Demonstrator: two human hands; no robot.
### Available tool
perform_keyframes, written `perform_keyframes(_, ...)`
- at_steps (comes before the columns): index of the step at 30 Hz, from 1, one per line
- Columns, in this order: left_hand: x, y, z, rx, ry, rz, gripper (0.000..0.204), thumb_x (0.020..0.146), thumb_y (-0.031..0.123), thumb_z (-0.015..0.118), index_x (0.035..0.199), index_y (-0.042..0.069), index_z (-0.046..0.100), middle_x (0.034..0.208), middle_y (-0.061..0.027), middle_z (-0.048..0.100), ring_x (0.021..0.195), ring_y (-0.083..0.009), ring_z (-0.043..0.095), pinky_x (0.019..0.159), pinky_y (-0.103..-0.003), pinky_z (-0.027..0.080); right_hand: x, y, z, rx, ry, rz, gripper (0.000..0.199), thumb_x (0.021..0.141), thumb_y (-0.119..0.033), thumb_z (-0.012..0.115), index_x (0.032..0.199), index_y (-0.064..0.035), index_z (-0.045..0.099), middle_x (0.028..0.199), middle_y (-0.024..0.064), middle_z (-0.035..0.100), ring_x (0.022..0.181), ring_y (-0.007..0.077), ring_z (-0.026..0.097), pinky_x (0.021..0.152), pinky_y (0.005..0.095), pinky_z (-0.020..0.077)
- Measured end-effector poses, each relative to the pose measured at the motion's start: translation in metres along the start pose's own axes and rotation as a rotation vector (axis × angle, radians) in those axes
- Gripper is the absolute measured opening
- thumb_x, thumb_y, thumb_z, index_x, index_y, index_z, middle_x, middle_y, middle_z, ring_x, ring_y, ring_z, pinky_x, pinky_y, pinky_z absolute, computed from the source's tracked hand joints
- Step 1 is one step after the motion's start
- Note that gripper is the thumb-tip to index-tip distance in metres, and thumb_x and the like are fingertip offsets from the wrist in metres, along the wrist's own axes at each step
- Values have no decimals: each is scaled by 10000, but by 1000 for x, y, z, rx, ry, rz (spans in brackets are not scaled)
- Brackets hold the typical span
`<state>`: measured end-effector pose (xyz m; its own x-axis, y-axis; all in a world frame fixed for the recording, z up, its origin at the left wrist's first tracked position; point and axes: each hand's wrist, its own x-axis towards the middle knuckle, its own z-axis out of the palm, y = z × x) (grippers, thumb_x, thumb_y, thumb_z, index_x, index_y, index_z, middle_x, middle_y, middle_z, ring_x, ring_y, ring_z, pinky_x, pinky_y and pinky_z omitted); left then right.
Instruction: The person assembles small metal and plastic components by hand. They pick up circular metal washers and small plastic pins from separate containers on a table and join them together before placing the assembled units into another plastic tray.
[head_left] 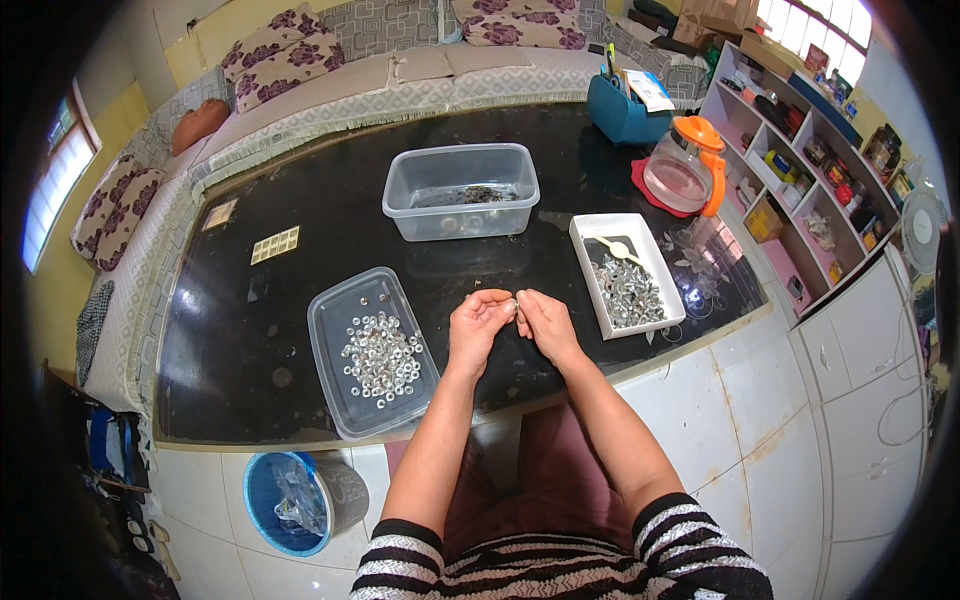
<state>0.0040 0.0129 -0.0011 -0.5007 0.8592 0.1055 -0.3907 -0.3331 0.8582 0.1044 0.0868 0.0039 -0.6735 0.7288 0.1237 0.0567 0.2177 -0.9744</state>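
The left hand [480, 325] and right hand [547, 325] pinch a small part [516, 305] between them. The box [590, 279] lies right, nearer the right hand, long axis running forward.

I see a glossy, smooth tabletop [250, 340]. 8 o'c: lid [370, 289], thin clear plastic, w/ rings [383, 358], shiny metal. 12 o'c: tub [460, 224], cloudy plastic, semi-gloss. 3 o'c: bits [630, 292], bright metal, in a smooth box [642, 328], card or plastic, I can't tell. 11 o'c: cushion [285, 62], matt cloth. 4 o'c: floor tiles [690, 400], smooth w/ sheen.
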Motion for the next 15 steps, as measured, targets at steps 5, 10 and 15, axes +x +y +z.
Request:
perform_keyframes(5,1,-2,-1,13,-4,6,159,728,24,579,880,13,535,788,-37,570,709,-82,540,659,-195,436,-2,-9,5,47,85,-33,311,827,-272,428,640,-28,478,504,22,471,453,80,443,435,220,353)
perform_keyframes(10,1,-1,-1,-1,-8,10,159,726,19,579,878,11,535,787,-39,570,710,-84,542,660,-196,436,-1,-5,2,23,73,-64,327,832,-282,414,636,-29,479,505,20,468,454,79,443,436,217,351)
perform_keyframes(15,1,-1,-1,3,1,17,155,729,23,576,878,12,536,787,-39,569,700,-82,538,657,-193,434,-2,-5,2,106,66,-19,297,830,-254,416,655,-23,480,531,23,480,478,80,448,458,213,358)
